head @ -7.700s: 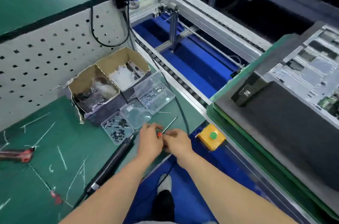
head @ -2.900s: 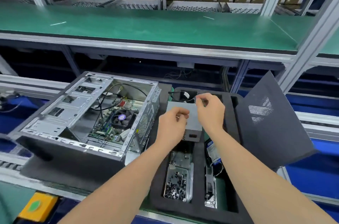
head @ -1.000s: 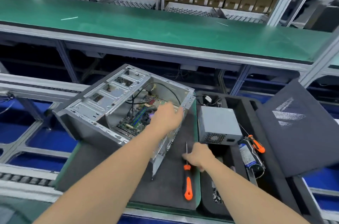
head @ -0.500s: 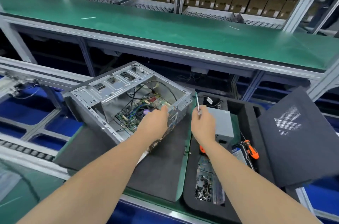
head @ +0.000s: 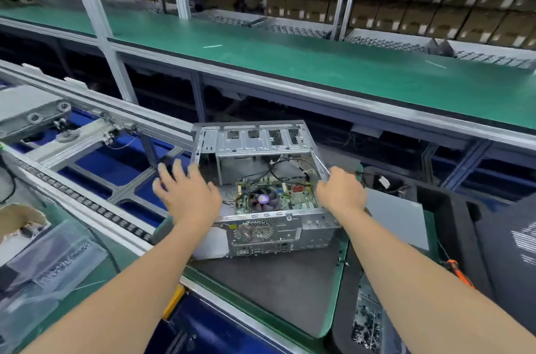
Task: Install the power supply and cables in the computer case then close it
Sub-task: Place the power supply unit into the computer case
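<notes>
The open computer case [head: 261, 226] sits on a dark foam mat [head: 275, 289], its rear panel facing the person. The left hand [head: 188, 197] rests over the case's left wall, fingers straight and spread wide. The right hand [head: 340, 194] grips the right top rim, fingers curled over the metal edge. Between the two sets of fingers, the board's fan [head: 262, 199] shows inside. The grey power supply [head: 397, 220] lies just right of the right fingers, outside the case. An orange screwdriver [head: 456, 269] lies further right.

Bright even light, blurred wide-angle edges
</notes>
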The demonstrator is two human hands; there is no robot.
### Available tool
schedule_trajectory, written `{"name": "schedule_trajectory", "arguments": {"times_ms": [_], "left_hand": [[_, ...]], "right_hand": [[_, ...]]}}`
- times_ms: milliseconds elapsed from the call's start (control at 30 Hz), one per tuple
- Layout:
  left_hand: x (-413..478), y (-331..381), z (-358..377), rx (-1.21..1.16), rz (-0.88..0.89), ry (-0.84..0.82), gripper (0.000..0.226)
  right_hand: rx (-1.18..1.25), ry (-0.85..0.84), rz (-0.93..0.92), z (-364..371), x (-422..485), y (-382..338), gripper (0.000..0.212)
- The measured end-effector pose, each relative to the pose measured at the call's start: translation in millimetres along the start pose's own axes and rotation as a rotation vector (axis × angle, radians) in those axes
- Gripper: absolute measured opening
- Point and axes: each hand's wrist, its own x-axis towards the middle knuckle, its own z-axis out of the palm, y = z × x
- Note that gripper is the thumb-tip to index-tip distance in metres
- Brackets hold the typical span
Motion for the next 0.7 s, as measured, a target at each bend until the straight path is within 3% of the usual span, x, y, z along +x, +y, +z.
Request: {"name": "schedule_trajectory", "arguments": {"times_ms": [33,100,300,700], "left_hand": [[5,-5,1,-0.053,-0.123,-0.068,0.055],[15,-9,5,-0.256,-0.193,-0.161,0.060],[54,-20,18,-0.263,0.045,-0.153,0.035],[146,-17,52,-0.262,0.397,-0.278,0.049]], "right_hand": [[-0.015,0.003,0.000,1,3,-1,0.020],[-0.065,0.009,-0.001,3,7,-2,0.022],[-0.120,-0.021,0.077,9,6,-17,0.025],[0.124,0.020,0.335,21,-29,-33,0.022]]}}
